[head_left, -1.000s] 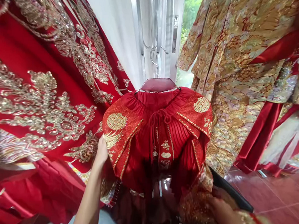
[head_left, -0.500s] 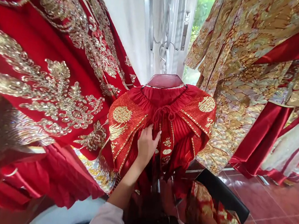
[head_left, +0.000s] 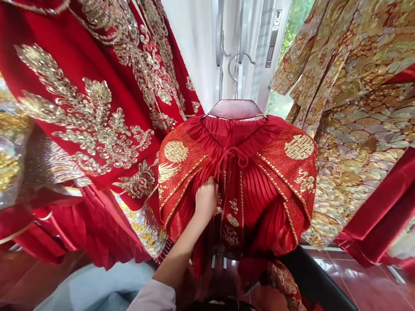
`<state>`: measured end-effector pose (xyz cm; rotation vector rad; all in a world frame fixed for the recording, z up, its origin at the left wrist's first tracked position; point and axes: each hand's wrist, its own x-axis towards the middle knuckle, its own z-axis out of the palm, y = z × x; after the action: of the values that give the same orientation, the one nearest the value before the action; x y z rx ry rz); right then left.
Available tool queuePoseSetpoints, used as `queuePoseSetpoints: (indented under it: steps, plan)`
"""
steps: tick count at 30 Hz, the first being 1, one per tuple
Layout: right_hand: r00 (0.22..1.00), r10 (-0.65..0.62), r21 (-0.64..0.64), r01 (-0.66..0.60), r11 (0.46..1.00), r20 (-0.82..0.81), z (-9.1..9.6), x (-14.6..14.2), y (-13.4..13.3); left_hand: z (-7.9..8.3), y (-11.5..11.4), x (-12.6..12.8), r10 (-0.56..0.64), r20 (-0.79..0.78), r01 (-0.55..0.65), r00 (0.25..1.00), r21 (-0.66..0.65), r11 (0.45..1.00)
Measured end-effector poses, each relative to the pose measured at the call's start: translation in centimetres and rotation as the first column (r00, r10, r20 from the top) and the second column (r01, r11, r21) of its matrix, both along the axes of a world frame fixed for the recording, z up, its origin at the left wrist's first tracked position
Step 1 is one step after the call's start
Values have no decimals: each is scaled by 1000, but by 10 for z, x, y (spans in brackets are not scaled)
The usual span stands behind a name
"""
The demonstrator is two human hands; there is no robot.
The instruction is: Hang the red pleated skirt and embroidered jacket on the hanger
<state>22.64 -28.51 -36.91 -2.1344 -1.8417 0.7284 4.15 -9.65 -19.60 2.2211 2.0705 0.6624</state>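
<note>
While left fingers (head_left: 207,186) clutch it, the pleated red garment (head_left: 266,182) shows gold embroidery (head_left: 299,147); I cannot tell the right fingers' state.

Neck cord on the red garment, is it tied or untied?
Tied: the neck cord makes a two-looped bow on the red garment, above the left hand.

Here's the red garment (head_left: 263,189), and gold lettering jumps straight out; on the right-hand flap (head_left: 282,160), a round emblem (head_left: 299,146) shaped as the double-happiness character, 囍; over on the left-hand flap (head_left: 182,173), a second round emblem (head_left: 176,151), slanted, of the same pattern; down the centre strip (head_left: 231,193), a little oval mark (head_left: 233,220), too small to read
</note>
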Motion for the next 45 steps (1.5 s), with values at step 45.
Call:
queuePoseSetpoints:
  steps: [45]
  plan:
    - [462,829,429,-848,310,316,223,-8,84,42,-21,-61,-484,-313,565,817,270,780]
